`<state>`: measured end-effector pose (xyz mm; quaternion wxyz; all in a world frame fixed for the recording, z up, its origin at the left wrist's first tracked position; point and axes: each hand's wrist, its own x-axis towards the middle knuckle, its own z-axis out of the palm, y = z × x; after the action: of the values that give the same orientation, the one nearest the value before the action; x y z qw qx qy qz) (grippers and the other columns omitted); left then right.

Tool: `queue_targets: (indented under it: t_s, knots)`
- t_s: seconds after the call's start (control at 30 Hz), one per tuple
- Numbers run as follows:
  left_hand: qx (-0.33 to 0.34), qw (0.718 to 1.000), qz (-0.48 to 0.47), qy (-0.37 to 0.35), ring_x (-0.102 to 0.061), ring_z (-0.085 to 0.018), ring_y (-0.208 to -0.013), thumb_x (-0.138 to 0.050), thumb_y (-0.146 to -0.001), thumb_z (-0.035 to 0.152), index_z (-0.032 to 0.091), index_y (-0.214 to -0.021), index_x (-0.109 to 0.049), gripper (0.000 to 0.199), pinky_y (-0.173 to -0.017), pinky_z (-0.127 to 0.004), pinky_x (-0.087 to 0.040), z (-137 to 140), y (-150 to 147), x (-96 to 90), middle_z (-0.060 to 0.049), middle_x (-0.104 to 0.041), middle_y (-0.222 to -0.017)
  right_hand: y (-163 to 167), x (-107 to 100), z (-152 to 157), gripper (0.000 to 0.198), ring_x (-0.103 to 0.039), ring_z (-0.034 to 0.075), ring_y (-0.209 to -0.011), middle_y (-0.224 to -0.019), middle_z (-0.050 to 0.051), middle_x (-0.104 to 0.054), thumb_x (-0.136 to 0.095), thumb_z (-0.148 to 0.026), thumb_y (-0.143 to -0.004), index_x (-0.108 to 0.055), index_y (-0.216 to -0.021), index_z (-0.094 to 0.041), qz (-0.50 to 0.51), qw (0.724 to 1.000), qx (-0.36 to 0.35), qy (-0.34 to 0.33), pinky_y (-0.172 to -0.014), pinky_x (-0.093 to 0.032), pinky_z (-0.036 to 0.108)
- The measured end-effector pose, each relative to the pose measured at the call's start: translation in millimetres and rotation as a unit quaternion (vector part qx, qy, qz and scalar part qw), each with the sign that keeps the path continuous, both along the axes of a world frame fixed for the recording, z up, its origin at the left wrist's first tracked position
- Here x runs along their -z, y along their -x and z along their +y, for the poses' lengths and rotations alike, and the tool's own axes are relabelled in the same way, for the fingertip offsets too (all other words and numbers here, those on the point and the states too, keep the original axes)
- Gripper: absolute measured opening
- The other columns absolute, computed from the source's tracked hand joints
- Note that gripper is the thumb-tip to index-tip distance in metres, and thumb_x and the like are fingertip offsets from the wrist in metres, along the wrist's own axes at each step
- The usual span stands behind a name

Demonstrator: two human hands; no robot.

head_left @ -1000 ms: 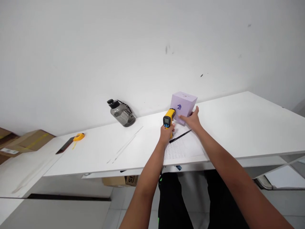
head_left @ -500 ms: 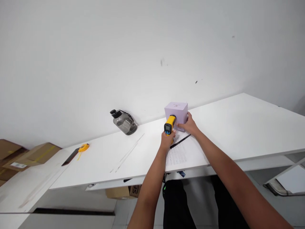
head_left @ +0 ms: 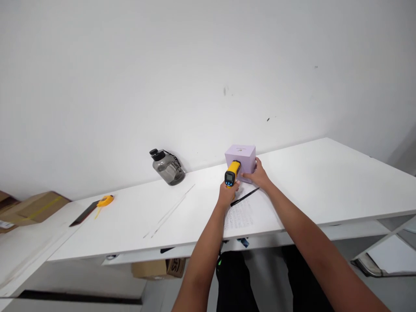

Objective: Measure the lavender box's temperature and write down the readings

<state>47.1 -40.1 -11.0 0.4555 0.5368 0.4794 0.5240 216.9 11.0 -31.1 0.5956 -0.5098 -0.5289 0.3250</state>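
Observation:
My left hand (head_left: 226,193) is wrapped round the handle of a yellow and black infrared thermometer (head_left: 233,170). Its front end is close to the near face of a lilac box (head_left: 241,152); I cannot tell whether they touch. Around the lower right corner of that box, my right hand (head_left: 258,175) has its thumb on the near face and its fingers at the right side. A black pen (head_left: 244,196) lies on a sheet of handwritten paper (head_left: 238,216), just below both hands.
A grey transparent water bottle (head_left: 167,168) stands by the wall, left of the box. Farther left are a yellow tape measure (head_left: 105,200) and a dark flat strip (head_left: 84,213). Cardboard boxes (head_left: 39,208) sit at the far left. Another carton (head_left: 151,268) is under the white table (head_left: 325,182).
The whole view has shifted slightly. Both hands keep their grips, the thermometer still facing the lilac box.

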Motion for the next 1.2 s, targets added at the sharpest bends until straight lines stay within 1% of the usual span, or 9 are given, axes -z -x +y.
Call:
queue_targets:
  t_s: [0.07,0.1,0.2,0.3,0.43,0.6,0.7,0.97,1.2]
  knots:
    - [0.005,1.0,-0.002,-0.004,-0.055,-0.011,-0.056,-0.084,-0.059,0.044,0.014,-0.083,-0.068,0.041,-0.063,-0.029,-0.045,0,0,-0.4,0.002,-0.059,-0.061,1,-3,-3,0.112,-0.056,0.034,-0.127,-0.141,0.016,-0.055,-0.087,-0.042,-0.052,-0.032,-0.148,-0.023,0.012,0.999,-0.004,0.034,-0.106,-0.048,0.054]
    - [0.006,1.0,-0.002,-0.007,-0.054,-0.011,-0.056,-0.084,-0.06,0.044,0.014,-0.084,-0.068,0.041,-0.063,-0.029,-0.045,0,0,-0.7,0.002,-0.059,-0.061,2,-5,-4,0.111,-0.056,0.034,-0.128,-0.141,0.016,-0.055,-0.087,-0.041,-0.052,-0.033,-0.148,-0.025,0.02,0.999,-0.004,0.04,-0.107,-0.048,0.054]
    - [0.014,1.0,-0.002,-0.01,-0.055,-0.011,-0.057,-0.083,-0.061,0.044,0.014,-0.087,-0.068,0.042,-0.063,-0.028,-0.045,1,0,-1.1,0.002,-0.059,-0.061,5,-8,-9,0.11,-0.056,0.035,-0.127,-0.14,0.015,-0.056,-0.087,-0.042,-0.053,-0.033,-0.147,-0.025,0.025,0.999,0.014,0.027,-0.105,-0.048,0.055]
    - [0.019,1.0,-0.007,-0.003,-0.055,-0.011,-0.057,-0.084,-0.061,0.044,0.014,-0.088,-0.069,0.043,-0.062,-0.028,-0.044,1,-1,-0.2,0.002,-0.06,-0.062,5,-7,-9,0.113,-0.056,0.034,-0.128,-0.143,0.016,-0.053,-0.087,-0.043,-0.053,-0.03,-0.149,-0.024,0.024,0.999,0.03,0.018,-0.107,-0.048,0.054]
    - [0.023,1.0,-0.009,-0.007,-0.054,-0.011,-0.057,-0.084,-0.06,0.044,0.015,-0.089,-0.069,0.043,-0.062,-0.028,-0.044,2,0,1.5,0.002,-0.061,-0.064,3,2,-1,0.114,-0.056,0.03,-0.128,-0.143,0.014,-0.053,-0.086,-0.046,-0.056,-0.026,-0.151,-0.028,0.039,0.999,0.001,0.002,-0.107,-0.049,0.051]
    - [0.024,1.0,-0.002,-0.013,-0.055,-0.012,-0.058,-0.083,-0.062,0.042,0.016,-0.081,-0.068,0.036,-0.062,-0.029,-0.044,1,0,1.8,0.001,-0.059,-0.062,-1,10,8,0.11,-0.063,0.028,-0.115,-0.131,0.011,-0.06,-0.086,-0.045,-0.057,-0.029,-0.149,-0.028,0.032,0.999,-0.025,-0.004,-0.097,-0.054,0.051]
    - [0.028,1.0,0.002,-0.008,-0.055,-0.012,-0.058,-0.083,-0.061,0.041,0.015,-0.079,-0.067,0.035,-0.063,-0.029,-0.044,1,0,0.5,0.001,-0.06,-0.061,-3,12,10,0.109,-0.064,0.027,-0.112,-0.129,0.01,-0.06,-0.087,-0.044,-0.056,-0.03,-0.148,-0.028,0.04,0.999,-0.031,-0.009,-0.095,-0.055,0.049]
    - [0.032,0.999,-0.027,0.006,-0.054,-0.011,-0.055,-0.085,-0.056,0.042,0.015,-0.084,-0.068,0.043,-0.061,-0.029,-0.044,-1,-1,-6.1,0.002,-0.06,-0.061,-3,12,11,0.109,-0.063,0.027,-0.113,-0.131,0.011,-0.059,-0.087,-0.043,-0.057,-0.03,-0.148,-0.028,0.039,0.999,-0.034,-0.003,-0.097,-0.054,0.05]
    - [0.031,0.999,-0.026,0.007,-0.054,-0.01,-0.056,-0.086,-0.055,0.045,0.014,-0.085,-0.067,0.047,-0.061,-0.029,-0.044,-2,-1,-6.2,0.002,-0.061,-0.063,-3,11,9,0.112,-0.061,0.029,-0.116,-0.131,0.01,-0.059,-0.086,-0.044,-0.058,-0.027,-0.151,-0.03,0.035,0.998,-0.04,-0.018,-0.099,-0.053,0.052]
